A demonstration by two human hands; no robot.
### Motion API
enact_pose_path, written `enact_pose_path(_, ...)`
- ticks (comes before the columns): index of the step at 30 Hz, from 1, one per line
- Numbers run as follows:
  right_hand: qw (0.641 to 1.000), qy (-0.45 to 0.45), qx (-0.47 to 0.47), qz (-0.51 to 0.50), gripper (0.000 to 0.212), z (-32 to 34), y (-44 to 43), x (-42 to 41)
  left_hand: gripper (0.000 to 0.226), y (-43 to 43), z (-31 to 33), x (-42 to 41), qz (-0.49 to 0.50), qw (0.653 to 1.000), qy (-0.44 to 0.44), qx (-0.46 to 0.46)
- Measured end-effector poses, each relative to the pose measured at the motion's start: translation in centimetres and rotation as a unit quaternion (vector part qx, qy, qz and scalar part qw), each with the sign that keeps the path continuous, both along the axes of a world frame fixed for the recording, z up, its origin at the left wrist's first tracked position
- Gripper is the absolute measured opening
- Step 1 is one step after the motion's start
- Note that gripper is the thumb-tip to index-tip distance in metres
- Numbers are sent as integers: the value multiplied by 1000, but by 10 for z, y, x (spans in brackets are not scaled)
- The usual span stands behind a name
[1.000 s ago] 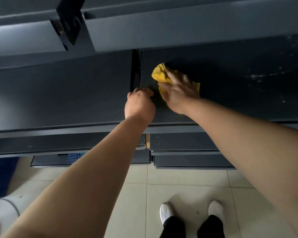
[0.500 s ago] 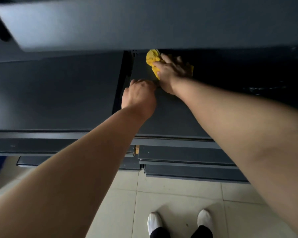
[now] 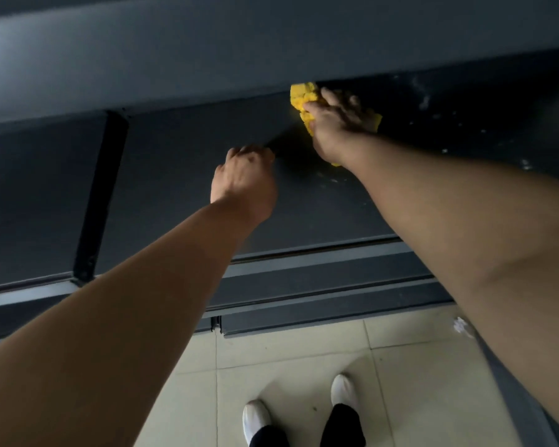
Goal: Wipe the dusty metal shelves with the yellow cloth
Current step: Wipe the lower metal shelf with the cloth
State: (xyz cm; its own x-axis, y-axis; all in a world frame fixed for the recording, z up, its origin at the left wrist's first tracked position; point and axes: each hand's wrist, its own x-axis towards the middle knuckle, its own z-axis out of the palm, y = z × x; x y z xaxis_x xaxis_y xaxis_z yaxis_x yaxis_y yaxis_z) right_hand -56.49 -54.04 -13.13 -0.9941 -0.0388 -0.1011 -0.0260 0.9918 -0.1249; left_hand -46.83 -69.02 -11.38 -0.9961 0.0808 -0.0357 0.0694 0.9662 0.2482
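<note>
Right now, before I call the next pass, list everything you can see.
Cloth: one, yellow, bunched at the shelf's back, under the right hand.
Shelf: one, dark grey, middle level.
Dust specks: many, white, right of the cloth.
Upper shelf: one, dark grey, overhanging the top.
Lower shelves: at least two, dark grey, below.
Post: one, black, left.
Floor: beige tiles, bottom.
Shoes: two, white, on the floor.
Left hand: fingers curled, nothing seen in it.
Right hand: presses the cloth.
</note>
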Motion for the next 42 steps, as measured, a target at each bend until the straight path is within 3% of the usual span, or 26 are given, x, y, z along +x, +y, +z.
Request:
enact_pose_path(9,999,23,-3,-39,54,-4,74,-9,42,67,-7,-14,5,1000,8,-24)
enact_pose_path(17,998,20,12,-66,59,4,128,-13,44,82,-4,-32,81,996,7,-39)
enact_pose_path(26,992,25,48,-112,62,0,144,-17,43,82,-10,-32,92,994,26,-56)
enact_pose_path(34,995,7,34,-97,66,0,146,-12,45,73,-11,-31,108,993,48,-9)
enact_pose_path(42,996,30,30,-79,57,-6,110,10,41,43,-14,-36,101,992,50,48)
